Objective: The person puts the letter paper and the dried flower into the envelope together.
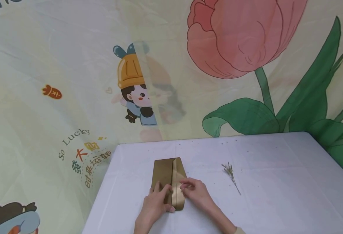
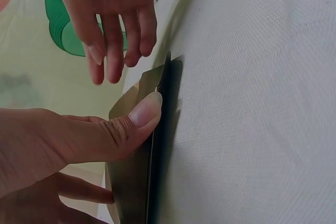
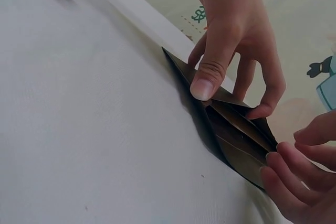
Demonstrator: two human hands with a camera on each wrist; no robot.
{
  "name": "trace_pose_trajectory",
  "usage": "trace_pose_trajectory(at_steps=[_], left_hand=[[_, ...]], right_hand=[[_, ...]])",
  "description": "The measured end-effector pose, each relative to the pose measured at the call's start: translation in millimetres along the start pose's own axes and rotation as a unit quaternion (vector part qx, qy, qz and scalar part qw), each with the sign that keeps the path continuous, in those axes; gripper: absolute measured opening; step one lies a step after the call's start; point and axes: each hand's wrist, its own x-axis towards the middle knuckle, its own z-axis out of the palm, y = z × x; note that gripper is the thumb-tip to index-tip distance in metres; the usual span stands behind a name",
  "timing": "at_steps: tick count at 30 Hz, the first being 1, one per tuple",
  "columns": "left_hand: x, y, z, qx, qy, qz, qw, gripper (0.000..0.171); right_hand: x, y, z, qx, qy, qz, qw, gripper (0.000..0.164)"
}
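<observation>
A golden-brown paper envelope (image 1: 162, 170) lies on the white-covered table, its lighter folded flap (image 1: 176, 195) running along the right side. My left hand (image 1: 154, 204) grips it at the near end, thumb on the edge and index finger bent over by the flap. In the right wrist view, the open mouth of the envelope (image 3: 239, 137) gapes, with dark inner folds showing. The right hand (image 1: 199, 195) hovers at the envelope's right edge with loosely bent fingers, holding nothing visible; in the left wrist view its fingers (image 2: 114, 51) hang above the paper.
To the right lies a small sprig of dried flowers (image 1: 231, 175) with a thin stem. Tiny dark crumbs are scattered over the white tablecloth (image 1: 277, 182). Behind the table hangs a printed cloth (image 1: 171, 65) with a large tulip and cartoon figures.
</observation>
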Motion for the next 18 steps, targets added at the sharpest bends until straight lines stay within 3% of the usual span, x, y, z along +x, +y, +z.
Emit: trace_pose_trajectory(at_steps=[9, 18], left_hand=[[-0.8, -0.5, -0.4, -0.001, 0.004, 0.004, 1.0000, 0.061], [-1.0, -1.2, 0.2, 0.003, 0.003, 0.002, 1.0000, 0.062]], right_hand=[[-4.3, 2.0, -3.4, -0.072, 0.037, -0.041, 0.996, 0.023], [-5.9, 0.7, -9.6, -0.088, 0.058, -0.047, 0.993, 0.026]])
